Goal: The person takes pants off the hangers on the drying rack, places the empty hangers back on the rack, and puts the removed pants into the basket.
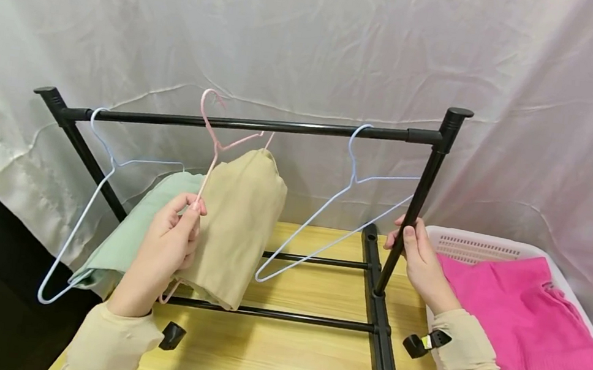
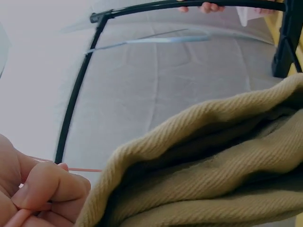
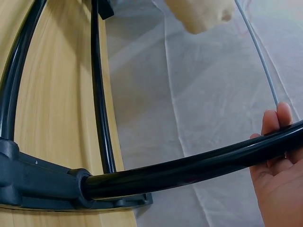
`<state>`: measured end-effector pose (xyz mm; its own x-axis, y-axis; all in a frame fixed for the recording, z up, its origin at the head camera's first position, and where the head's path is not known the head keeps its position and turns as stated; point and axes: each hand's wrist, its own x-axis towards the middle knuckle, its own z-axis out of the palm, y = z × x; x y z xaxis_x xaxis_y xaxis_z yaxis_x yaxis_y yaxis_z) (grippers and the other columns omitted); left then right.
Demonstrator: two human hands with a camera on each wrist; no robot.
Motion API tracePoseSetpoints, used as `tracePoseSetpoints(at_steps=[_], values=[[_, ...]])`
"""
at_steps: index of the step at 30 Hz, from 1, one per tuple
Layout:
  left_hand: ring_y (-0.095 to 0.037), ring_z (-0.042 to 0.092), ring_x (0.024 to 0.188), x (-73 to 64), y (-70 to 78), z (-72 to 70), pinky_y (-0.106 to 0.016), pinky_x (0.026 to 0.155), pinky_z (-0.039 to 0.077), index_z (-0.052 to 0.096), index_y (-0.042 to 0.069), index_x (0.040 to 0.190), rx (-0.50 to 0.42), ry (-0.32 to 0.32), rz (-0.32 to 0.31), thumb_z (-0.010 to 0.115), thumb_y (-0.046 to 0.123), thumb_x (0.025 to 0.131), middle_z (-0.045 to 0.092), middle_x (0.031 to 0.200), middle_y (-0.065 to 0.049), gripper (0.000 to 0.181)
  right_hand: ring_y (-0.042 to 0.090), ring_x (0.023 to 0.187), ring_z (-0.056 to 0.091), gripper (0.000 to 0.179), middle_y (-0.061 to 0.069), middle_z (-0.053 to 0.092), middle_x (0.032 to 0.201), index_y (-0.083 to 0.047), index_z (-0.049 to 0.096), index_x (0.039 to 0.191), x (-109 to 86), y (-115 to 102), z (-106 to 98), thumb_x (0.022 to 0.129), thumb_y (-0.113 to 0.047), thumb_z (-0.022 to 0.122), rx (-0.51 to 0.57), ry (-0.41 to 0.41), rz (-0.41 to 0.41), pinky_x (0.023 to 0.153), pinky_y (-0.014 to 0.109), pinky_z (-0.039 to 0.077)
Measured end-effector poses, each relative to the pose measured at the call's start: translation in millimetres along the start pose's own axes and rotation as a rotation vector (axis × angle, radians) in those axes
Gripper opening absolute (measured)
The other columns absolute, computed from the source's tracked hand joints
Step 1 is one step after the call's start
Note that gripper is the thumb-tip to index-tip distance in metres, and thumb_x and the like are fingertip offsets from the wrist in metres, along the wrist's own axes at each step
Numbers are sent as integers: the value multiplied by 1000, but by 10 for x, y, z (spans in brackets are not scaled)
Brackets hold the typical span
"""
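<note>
My left hand (image 1: 170, 237) pinches the side of a pink hanger (image 1: 216, 145), whose hook rises over the rail of a black clothes rack (image 1: 303, 129). Folded khaki trousers (image 1: 239, 221) drape over this hanger; their twill folds (image 2: 199, 142) fill the lower right of the left wrist view. My right hand (image 1: 423, 262) grips the rack's right post (image 1: 415, 206), thumb in front and fingers behind it. Left of the trousers, a light blue hanger (image 1: 99, 185) on the rail carries a folded green garment (image 1: 141, 228). A bare blue hanger (image 1: 351, 182) hangs near the right post.
At the right, a white plastic basket (image 1: 481, 241) holds a bright pink garment (image 1: 524, 318). The rack's feet stand on a wooden table (image 1: 308, 359), with a grey-white curtain (image 1: 313, 45) behind. Two low crossbars (image 1: 313, 320) join the rack's base.
</note>
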<state>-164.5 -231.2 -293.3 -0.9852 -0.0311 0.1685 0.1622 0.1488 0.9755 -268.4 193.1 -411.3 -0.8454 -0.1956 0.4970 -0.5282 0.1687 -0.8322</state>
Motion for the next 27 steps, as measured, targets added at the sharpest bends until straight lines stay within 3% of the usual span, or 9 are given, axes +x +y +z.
tracePoseSetpoints(at_steps=[5,12,16,19,23,25,27], values=[[-7,22,43,-107,67,22,-26,37,18,46,3,113,-1,-12,30,42,35,118,30,60,6,33,17,93,66,26,14,63,97,-16,45,131,-5,3,-5,120,-27,24,-4,-2,5,91,16,55],[-8,21,43,-291,15,63,-29,35,15,47,1,112,-2,-51,43,42,36,118,29,60,4,36,12,99,68,29,6,66,102,-17,46,135,-14,-51,-10,119,-30,25,-10,2,35,96,13,54],[-8,22,43,-396,-39,114,-24,35,18,47,1,111,-6,-80,25,42,35,118,30,61,4,36,9,109,69,37,6,69,112,-10,43,145,-49,-122,3,119,-30,26,-94,14,86,100,12,52],[-6,23,43,-464,-85,158,-21,36,21,47,0,113,-6,-101,-3,41,35,118,31,62,4,36,23,126,65,48,19,70,125,-4,31,159,-110,-200,30,120,-32,27,-185,29,158,113,27,49],[-6,22,43,-541,-148,205,-18,37,22,47,1,113,-6,-115,-42,42,35,118,30,62,4,35,47,145,48,62,35,54,149,-1,13,167,-264,-277,79,119,-38,29,-235,72,298,123,61,36],[-6,21,44,-573,-183,223,-18,38,21,48,2,113,-8,-121,-56,42,36,118,30,62,4,35,50,148,43,64,37,47,153,0,13,166,-360,-298,100,118,-37,33,-235,106,355,123,64,34],[-6,20,44,-600,-219,245,-17,38,21,47,2,113,-12,-128,-64,43,36,118,29,62,4,35,49,145,45,62,35,46,151,2,18,163,-455,-313,123,118,-34,40,-240,128,388,121,59,38]])
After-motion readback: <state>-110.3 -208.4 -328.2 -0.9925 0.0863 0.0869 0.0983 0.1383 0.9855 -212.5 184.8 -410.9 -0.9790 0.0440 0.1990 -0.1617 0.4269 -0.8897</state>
